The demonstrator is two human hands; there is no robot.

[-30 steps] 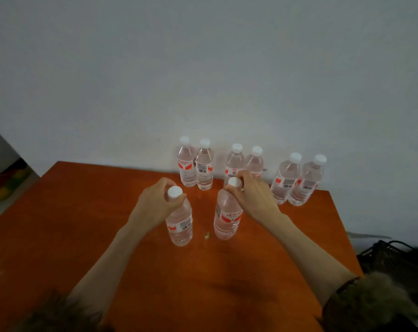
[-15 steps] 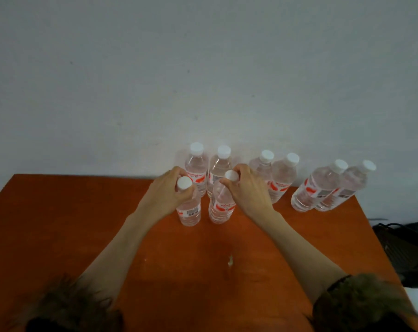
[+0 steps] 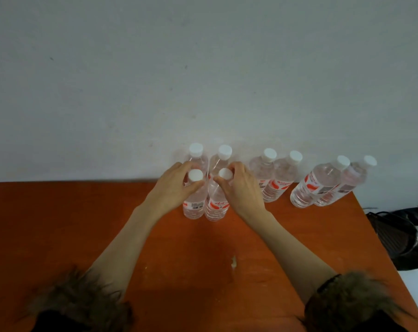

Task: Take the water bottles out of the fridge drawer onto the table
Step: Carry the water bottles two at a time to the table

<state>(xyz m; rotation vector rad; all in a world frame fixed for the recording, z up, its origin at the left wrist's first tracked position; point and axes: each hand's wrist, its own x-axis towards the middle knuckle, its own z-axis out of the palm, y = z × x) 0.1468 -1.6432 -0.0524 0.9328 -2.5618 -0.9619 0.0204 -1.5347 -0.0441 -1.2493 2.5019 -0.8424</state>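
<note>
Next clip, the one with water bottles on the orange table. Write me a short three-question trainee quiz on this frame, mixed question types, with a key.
1. Count: how many water bottles stand on the table?
2. True or false: the left hand and the right hand each grip a bottle near its cap.
3. Multiple choice: where do the two held bottles stand relative to the row at the wall?
A. behind it
B. in front of its leftmost pair
C. at its far right end

Key
1. Eight: six in the back row, plus the left held bottle and the right held bottle.
2. True.
3. B.
</note>
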